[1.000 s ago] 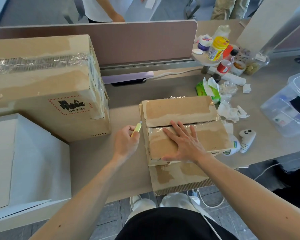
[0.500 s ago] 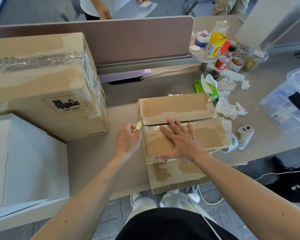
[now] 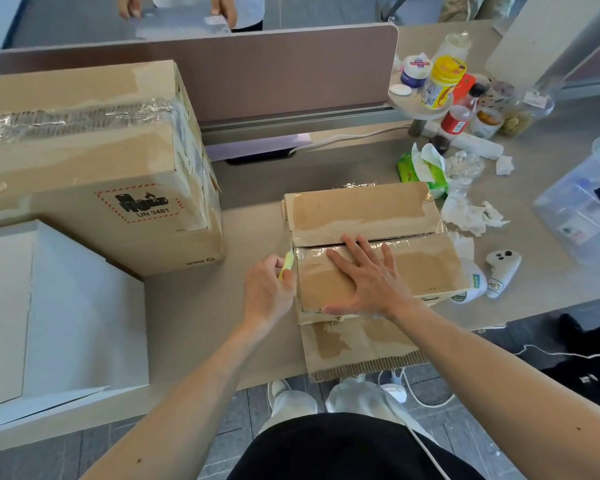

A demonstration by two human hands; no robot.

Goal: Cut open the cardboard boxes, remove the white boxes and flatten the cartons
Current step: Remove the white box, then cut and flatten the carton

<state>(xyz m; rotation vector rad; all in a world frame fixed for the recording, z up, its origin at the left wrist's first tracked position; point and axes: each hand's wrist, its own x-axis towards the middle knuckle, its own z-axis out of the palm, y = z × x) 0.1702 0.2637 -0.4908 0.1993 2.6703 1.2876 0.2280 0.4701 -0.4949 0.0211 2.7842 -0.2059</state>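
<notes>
Large carton (image 3: 84,161), 10 o'clock, red-dashed battery label (image 3: 139,202): "UN 3481"
Same carton, lower edge: "pico", upside down
White controller (image 3: 503,270), 3 o'clock: handwritten, roughly "403"

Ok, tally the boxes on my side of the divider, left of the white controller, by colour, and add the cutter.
Brown: 2, large carton and small carton
White: 1, white box
Yellow: 1, cutter
Total: 4

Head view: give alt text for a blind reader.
A person's right hand presses flat on a small taped cardboard box on a desk while the left hand holds a yellow cutter at its left edge. A bigger box stands to the left.
</notes>
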